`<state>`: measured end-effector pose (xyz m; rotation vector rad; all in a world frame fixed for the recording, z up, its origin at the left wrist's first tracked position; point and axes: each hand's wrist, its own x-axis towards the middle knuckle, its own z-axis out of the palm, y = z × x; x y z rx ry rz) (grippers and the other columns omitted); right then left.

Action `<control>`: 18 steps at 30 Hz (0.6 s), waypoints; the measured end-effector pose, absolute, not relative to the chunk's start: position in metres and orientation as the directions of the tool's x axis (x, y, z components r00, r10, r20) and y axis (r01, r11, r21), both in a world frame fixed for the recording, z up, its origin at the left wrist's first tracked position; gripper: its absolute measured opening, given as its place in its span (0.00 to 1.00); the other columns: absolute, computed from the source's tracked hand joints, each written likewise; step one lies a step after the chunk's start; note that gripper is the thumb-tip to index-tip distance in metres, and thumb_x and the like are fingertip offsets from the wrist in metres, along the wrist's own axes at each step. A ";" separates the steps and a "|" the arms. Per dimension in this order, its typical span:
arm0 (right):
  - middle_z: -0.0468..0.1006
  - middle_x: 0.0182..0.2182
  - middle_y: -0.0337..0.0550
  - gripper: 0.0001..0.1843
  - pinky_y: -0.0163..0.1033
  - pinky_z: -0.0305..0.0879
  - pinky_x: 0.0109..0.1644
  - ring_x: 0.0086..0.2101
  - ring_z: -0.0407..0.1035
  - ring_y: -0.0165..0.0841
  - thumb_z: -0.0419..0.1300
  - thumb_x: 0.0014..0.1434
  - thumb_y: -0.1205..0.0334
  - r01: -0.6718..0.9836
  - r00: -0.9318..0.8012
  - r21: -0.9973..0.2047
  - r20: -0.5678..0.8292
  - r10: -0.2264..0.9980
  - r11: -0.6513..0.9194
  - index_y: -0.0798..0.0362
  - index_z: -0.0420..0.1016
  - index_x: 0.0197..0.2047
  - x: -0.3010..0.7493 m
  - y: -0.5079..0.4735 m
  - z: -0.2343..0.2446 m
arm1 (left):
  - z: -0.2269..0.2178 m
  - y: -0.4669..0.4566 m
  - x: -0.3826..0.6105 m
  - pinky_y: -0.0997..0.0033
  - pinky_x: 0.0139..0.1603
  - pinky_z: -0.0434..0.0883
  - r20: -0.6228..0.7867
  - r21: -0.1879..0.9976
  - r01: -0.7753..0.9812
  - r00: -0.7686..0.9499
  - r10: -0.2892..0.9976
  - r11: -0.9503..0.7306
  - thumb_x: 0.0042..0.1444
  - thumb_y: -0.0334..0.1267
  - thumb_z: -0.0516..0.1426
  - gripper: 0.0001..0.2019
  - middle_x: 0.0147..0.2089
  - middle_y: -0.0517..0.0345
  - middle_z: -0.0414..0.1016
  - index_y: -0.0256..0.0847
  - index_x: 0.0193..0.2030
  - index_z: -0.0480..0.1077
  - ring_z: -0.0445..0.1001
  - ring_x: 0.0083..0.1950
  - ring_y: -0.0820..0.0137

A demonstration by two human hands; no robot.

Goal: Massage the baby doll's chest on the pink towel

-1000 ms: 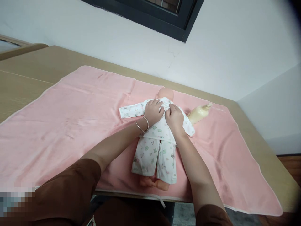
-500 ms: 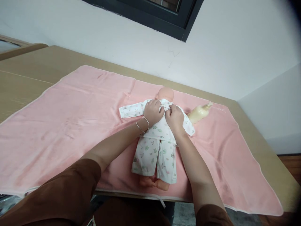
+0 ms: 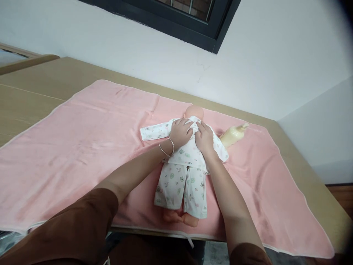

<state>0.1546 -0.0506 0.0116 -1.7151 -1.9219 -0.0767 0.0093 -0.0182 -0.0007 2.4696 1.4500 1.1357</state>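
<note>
A baby doll (image 3: 194, 111) lies on a pink blanket (image 3: 91, 147), head away from me and feet near the front edge. It wears a white printed top (image 3: 190, 156) and matching trousers (image 3: 171, 186). My left hand (image 3: 180, 132), with a thin bangle (image 3: 167, 148) at the wrist, rests on the upper part of the top, fingers stretched out. Beside it, my right hand (image 3: 204, 138) lies on the other side of the top, its fingers also extended. A narrow strip of the top shows between the hands. The doll's face cannot be made out.
A pale yellow bottle (image 3: 234, 134) lies on the blanket right of the doll, near its sleeve. The wooden table (image 3: 79, 68) meets a white wall (image 3: 165, 66) at the back, below a dark window frame (image 3: 212, 40). A ribbon (image 3: 190, 241) hangs at the front edge.
Half a second ago my fingertips were pinched around something thin and white at the neckline. Now the fingers have let go and lie flatter on the top. The view has tilted slightly upward.
</note>
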 end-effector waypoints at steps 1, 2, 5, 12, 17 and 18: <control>0.70 0.62 0.55 0.28 0.54 0.56 0.66 0.61 0.61 0.47 0.46 0.60 0.67 0.932 -0.022 -0.313 0.450 0.893 0.181 0.58 0.71 0.61 0.153 -0.052 0.012 | -0.001 -0.019 0.009 0.53 0.64 0.62 0.571 0.407 0.727 0.270 0.775 -0.553 0.63 0.38 0.50 0.18 0.60 0.51 0.74 0.45 0.56 0.73 0.68 0.62 0.59; 0.72 0.59 0.55 0.27 0.52 0.57 0.65 0.59 0.63 0.46 0.46 0.59 0.67 0.933 -0.013 -0.313 0.467 0.884 0.179 0.58 0.73 0.58 0.152 -0.054 0.013 | -0.002 -0.019 0.010 0.54 0.64 0.62 0.579 0.415 0.724 0.257 0.774 -0.551 0.62 0.37 0.50 0.17 0.59 0.51 0.75 0.44 0.54 0.75 0.69 0.62 0.59; 0.79 0.46 0.54 0.21 0.50 0.63 0.57 0.49 0.69 0.46 0.47 0.57 0.68 0.932 0.036 -0.327 0.507 0.861 0.153 0.56 0.76 0.49 0.150 -0.057 0.015 | -0.003 -0.021 0.010 0.54 0.61 0.65 0.595 0.423 0.718 0.240 0.767 -0.553 0.61 0.35 0.51 0.14 0.56 0.50 0.77 0.42 0.45 0.77 0.71 0.60 0.59; 0.79 0.47 0.53 0.23 0.50 0.65 0.55 0.49 0.70 0.46 0.47 0.57 0.67 0.929 0.054 -0.339 0.523 0.850 0.149 0.55 0.73 0.52 0.149 -0.057 0.015 | -0.001 -0.023 0.010 0.55 0.62 0.65 0.586 0.423 0.726 0.236 0.775 -0.542 0.62 0.36 0.51 0.14 0.57 0.49 0.76 0.41 0.49 0.75 0.70 0.60 0.59; 0.71 0.61 0.55 0.29 0.55 0.57 0.65 0.60 0.62 0.47 0.46 0.59 0.66 0.932 -0.019 -0.316 0.451 0.892 0.180 0.58 0.68 0.62 0.154 -0.050 0.012 | 0.001 -0.021 0.010 0.53 0.64 0.61 0.544 0.408 0.747 0.263 0.797 -0.525 0.62 0.38 0.50 0.20 0.61 0.49 0.72 0.42 0.60 0.69 0.67 0.63 0.57; 0.70 0.62 0.56 0.29 0.56 0.55 0.66 0.61 0.61 0.48 0.45 0.59 0.66 0.932 -0.022 -0.315 0.441 0.897 0.178 0.58 0.68 0.63 0.155 -0.049 0.011 | 0.001 -0.020 0.010 0.53 0.65 0.61 0.540 0.405 0.749 0.268 0.798 -0.525 0.62 0.38 0.50 0.20 0.62 0.49 0.72 0.42 0.60 0.68 0.67 0.63 0.57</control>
